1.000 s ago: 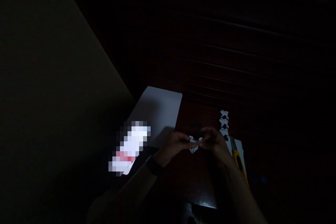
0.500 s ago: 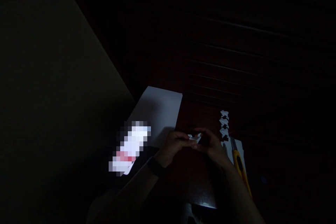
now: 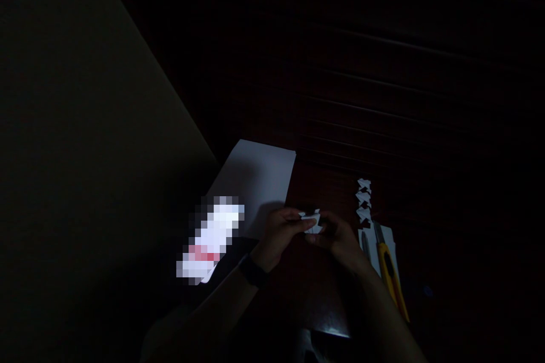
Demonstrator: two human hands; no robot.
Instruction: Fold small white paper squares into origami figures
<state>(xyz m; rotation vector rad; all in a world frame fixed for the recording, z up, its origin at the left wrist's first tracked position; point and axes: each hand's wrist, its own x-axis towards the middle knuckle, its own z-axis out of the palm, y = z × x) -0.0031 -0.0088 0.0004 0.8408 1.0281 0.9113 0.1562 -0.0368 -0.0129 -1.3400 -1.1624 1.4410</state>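
The scene is very dark. My left hand [image 3: 281, 232] and my right hand [image 3: 338, 238] meet over a dark wooden table [image 3: 323, 289], and both pinch a small folded white paper piece [image 3: 312, 221] between their fingertips. A dark watch band sits on my left wrist [image 3: 252, 269]. Just to the right of my right hand stands a short row of similar folded paper pieces [image 3: 363, 199].
A white sheet of paper [image 3: 259, 181] lies to the left of my hands, with a blurred bright patch [image 3: 212, 240] at its near end. A yellow utility knife [image 3: 389, 269] lies on a white scrap at the right. A pale wall fills the left.
The folded paper piece has turned and risen a little between my fingertips. My hands have shifted slightly closer together; nothing else has moved.
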